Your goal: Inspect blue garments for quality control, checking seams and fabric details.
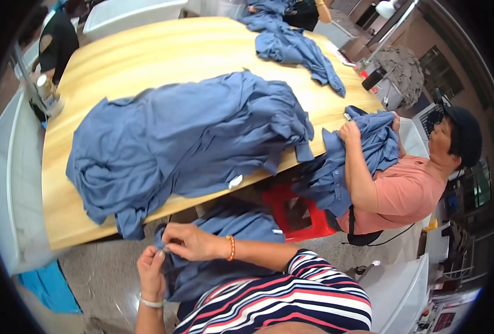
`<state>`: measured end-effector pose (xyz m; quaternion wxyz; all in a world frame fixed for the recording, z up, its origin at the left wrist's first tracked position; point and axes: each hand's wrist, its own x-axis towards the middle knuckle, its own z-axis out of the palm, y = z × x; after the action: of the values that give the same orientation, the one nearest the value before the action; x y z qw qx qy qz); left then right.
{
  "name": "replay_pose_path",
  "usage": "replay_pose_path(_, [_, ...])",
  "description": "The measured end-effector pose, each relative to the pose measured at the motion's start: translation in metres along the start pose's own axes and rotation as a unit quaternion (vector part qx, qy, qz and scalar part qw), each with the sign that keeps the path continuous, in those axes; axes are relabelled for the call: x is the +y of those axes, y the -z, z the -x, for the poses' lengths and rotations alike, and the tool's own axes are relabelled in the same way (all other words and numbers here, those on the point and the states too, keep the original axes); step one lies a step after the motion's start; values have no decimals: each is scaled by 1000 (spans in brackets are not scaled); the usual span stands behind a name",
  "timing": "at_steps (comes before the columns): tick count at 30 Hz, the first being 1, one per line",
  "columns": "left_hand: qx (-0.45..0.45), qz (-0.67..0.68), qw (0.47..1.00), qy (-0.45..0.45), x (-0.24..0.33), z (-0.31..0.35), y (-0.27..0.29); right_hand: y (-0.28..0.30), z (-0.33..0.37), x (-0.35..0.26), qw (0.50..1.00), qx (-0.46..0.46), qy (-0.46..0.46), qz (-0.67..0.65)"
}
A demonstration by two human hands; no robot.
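Note:
A blue shirt [236, 222] lies across my lap below the table's edge, a small white tag showing on it. My left hand [152, 270], with a pale bangle at the wrist, pinches the shirt's edge between thumb and fingers. Close against it, my right hand [194, 243], wearing an orange beaded bracelet, pinches the same edge. Whatever small detail sits between the fingertips is too small to make out. Just beyond my hands, a heap of blue shirts [163, 128] lies crumpled on the wooden table [147, 61], with a white label near its front edge.
To the right, a person in a pink top [403, 189] holds another blue shirt [336, 172] beside a red stool [314, 220]. More blue cloth [291, 50] lies at the far side, near another person. White bins [7, 183] stand around the table; turquoise cloth [52, 286] lies lower left.

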<state>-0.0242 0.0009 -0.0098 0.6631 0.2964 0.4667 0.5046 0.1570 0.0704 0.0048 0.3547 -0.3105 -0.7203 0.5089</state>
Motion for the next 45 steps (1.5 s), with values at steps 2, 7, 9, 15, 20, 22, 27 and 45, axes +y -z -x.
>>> replay_pose_path(2, [-11,33,999,20,-2,0,0,2,6,-4,1000,-4,20,16])
replay_pose_path(7, [-15,54,998,26,-10,1,-3,1,15,5,989,-8,128,67])
replay_pose_path(9, [37,-42,998,-23,-20,2,3,-5,15,9,982,-10,150,112])
replay_pose_path(15, [118,-274,901,-316,8,1,-17,-9,18,11,980,-19,149,129])
replay_pose_path(20, [-65,-231,958,-155,11,-6,21,-11,17,14,989,-20,135,58])
replay_pose_path(22, [-72,-165,976,-119,16,-7,18,-11,16,14,992,-14,120,31])
replay_pose_path(27, [-65,-128,988,-54,18,-5,15,-9,20,22,998,-33,31,35])
replay_pose_path(45, [-5,-155,982,-104,-16,-26,16,-12,16,48,1000,-23,-9,9])
